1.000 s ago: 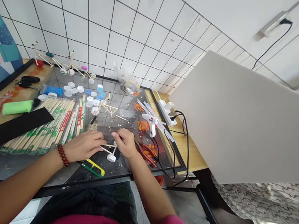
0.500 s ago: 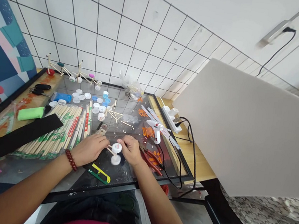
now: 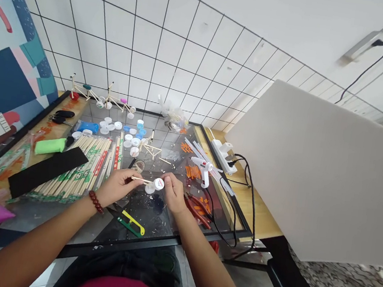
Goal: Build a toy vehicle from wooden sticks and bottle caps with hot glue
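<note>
My left hand [image 3: 117, 189], a bead bracelet at its wrist, pinches thin wooden sticks [image 3: 142, 180] between thumb and fingers. At the sticks' right end are two round white bottle caps. The nearer bottle cap [image 3: 159, 184] has a printed top facing me; the other cap [image 3: 150, 188] sits just left of it and is partly covered. My right hand [image 3: 173, 194] is closed at the right edge of the printed cap, thumb and fingertips against it. Below the hands lie yellow-and-green thread snips [image 3: 131, 222]. A small clear cup [image 3: 138, 167] stands beyond my left hand.
Packs of wooden chopsticks [image 3: 79, 166] and a black strip [image 3: 48, 171] lie left. Loose bottle caps [image 3: 128, 138] and a stick frame [image 3: 150, 150] are behind. A glue gun [image 3: 204, 168], red-handled pliers [image 3: 198, 210], a power strip [image 3: 223, 155] and cables are right.
The sticks and caps have turned and lifted slightly; the printed cap now sits right of the other one, which was below it. My head view has shifted a little.
</note>
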Motion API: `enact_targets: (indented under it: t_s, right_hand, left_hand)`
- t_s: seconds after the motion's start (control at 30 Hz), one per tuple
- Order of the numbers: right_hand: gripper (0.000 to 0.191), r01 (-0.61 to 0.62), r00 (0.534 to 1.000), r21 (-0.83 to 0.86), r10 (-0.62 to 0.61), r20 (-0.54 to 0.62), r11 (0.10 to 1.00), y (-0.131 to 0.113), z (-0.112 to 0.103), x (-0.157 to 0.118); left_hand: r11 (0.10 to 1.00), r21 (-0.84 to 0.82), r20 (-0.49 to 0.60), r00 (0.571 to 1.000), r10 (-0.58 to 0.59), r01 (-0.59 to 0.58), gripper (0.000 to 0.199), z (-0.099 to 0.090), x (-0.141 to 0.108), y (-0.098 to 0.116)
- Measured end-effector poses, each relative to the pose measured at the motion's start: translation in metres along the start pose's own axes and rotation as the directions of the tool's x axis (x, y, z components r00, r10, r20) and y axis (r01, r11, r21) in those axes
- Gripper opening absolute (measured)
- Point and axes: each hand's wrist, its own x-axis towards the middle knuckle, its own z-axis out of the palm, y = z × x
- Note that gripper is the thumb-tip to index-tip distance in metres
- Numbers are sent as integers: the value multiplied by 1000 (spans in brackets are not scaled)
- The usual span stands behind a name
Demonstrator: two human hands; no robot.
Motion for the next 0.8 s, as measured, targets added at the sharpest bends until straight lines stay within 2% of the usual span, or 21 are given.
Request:
enact_targets:
  t_s: [0.1,0.2,0.3,0.43,0.57,0.7,0.8]
  right_hand:
    - [59,-15,1000,62,14,15,998,1,-2,1]
    - [53,-12,998,65,7,64,998,0,-2,1]
    - [44,-5,993,40,0,115,999,-4,-1,1]
    - [42,19,987,28,-23,157,999,-6,0,2]
    - [49,7,982,141,-34,185,990,-2,-2,2]
    - [53,-90,984,271,43,174,958,1,-1,3]
    - [50,-140,983,352,87,161,925,2,0,4]
  left_hand:
    - [967,-165,-38,979,-202,193,36,-1,3,-2]
    - [923,-272,-59,953,-298,272,46,-1,5,-3]
    - [913,-304,-70,949,-307,273,50,-1,6,-1]
    - [903,-339,-72,950,-304,263,52,0,6,-1]
    - [860,-431,-70,940,-333,272,55,0,5,-2]
    - [816,-499,-57,929,-367,292,57,1,5,1]
    - [797,-524,-43,925,-378,302,58,1,5,3]
